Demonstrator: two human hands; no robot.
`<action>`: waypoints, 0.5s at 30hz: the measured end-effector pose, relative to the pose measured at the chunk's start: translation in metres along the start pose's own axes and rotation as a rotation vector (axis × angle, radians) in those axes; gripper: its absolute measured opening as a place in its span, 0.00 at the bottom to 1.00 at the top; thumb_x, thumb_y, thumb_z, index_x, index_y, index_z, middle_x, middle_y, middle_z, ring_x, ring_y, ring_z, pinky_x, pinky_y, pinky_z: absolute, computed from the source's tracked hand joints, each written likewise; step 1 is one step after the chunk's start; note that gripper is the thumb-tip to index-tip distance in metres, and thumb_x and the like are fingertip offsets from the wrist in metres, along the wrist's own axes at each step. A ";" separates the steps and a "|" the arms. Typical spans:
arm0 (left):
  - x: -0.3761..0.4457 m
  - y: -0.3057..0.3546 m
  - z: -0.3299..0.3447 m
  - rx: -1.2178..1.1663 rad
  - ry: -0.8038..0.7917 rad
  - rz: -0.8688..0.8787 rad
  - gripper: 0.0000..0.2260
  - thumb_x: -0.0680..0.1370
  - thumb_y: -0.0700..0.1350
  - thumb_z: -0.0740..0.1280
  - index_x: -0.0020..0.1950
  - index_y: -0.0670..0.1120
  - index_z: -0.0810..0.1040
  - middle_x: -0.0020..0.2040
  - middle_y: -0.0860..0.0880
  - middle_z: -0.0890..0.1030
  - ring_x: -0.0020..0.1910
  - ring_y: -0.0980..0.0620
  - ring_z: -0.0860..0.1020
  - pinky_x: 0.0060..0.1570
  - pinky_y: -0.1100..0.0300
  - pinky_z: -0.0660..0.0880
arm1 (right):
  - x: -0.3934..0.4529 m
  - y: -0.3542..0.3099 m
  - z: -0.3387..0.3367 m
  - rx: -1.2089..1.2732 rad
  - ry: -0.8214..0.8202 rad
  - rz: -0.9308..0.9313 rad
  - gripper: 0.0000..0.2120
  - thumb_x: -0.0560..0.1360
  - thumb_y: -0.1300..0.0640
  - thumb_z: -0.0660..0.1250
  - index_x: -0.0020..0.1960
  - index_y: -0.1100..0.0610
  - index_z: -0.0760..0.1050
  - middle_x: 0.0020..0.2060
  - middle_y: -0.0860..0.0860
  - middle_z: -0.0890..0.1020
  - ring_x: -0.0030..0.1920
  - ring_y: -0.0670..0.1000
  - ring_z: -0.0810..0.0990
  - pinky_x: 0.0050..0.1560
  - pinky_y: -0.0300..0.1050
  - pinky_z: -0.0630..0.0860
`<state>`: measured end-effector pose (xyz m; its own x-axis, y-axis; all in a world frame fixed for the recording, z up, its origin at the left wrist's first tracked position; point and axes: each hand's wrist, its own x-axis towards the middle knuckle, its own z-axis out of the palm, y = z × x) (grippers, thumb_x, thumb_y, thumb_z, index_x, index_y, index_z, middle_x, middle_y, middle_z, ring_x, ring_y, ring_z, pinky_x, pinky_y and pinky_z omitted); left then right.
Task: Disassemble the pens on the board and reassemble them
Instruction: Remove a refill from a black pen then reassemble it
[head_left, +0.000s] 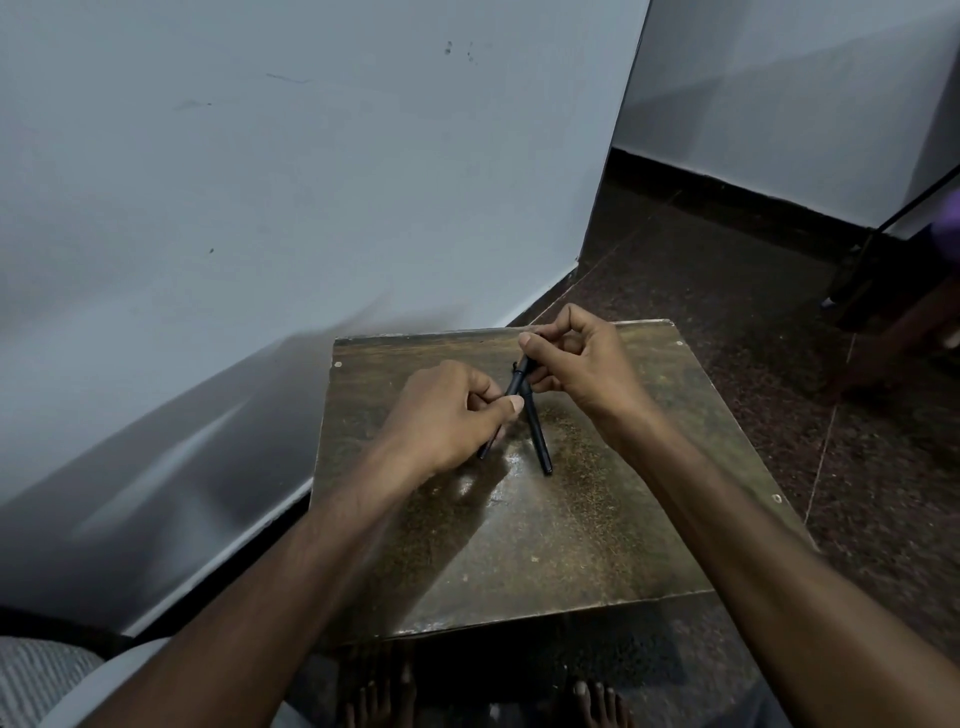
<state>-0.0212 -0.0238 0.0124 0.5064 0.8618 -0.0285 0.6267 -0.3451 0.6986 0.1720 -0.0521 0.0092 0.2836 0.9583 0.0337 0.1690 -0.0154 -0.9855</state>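
Observation:
A worn brown board (545, 530) lies in front of me. Above it both my hands hold one dark pen (515, 383), which slants from lower left to upper right. My left hand (447, 415) pinches its lower barrel, and my right hand (576, 364) pinches its upper end with thumb and fingers. A second dark pen (537, 439) lies on the board just below my right hand, pointing toward me. The held pen's lower tip (484, 453) shows under my left hand. Its upper end is hidden by my right fingers.
A pale wall (311, 182) runs close along the board's left and far sides. Dark speckled floor (727, 270) lies to the right. My bare feet (488, 701) show below the board's near edge. A grey chair edge (47, 675) is at bottom left.

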 end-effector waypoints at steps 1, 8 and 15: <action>0.000 0.001 0.000 -0.007 0.002 -0.008 0.17 0.82 0.55 0.74 0.34 0.54 0.84 0.27 0.65 0.83 0.26 0.69 0.79 0.28 0.76 0.68 | 0.000 0.000 0.000 -0.012 0.004 -0.003 0.11 0.80 0.58 0.77 0.46 0.56 0.74 0.44 0.62 0.89 0.37 0.54 0.87 0.41 0.48 0.84; -0.007 0.005 0.005 -0.055 -0.047 -0.067 0.13 0.81 0.55 0.75 0.39 0.53 0.86 0.28 0.61 0.84 0.27 0.67 0.81 0.30 0.76 0.72 | -0.008 -0.006 0.012 -0.117 0.027 -0.030 0.10 0.80 0.59 0.77 0.48 0.59 0.76 0.45 0.66 0.87 0.38 0.55 0.85 0.47 0.59 0.85; -0.001 0.013 0.008 -0.310 -0.034 -0.143 0.08 0.79 0.51 0.79 0.49 0.47 0.90 0.36 0.53 0.90 0.35 0.57 0.89 0.36 0.65 0.85 | -0.014 -0.018 0.016 -0.211 0.014 -0.105 0.08 0.81 0.56 0.75 0.60 0.55 0.83 0.43 0.54 0.91 0.44 0.50 0.90 0.46 0.44 0.86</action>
<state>-0.0091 -0.0323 0.0153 0.4491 0.8786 -0.1624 0.4855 -0.0874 0.8698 0.1503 -0.0609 0.0243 0.2669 0.9539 0.1375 0.3915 0.0231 -0.9199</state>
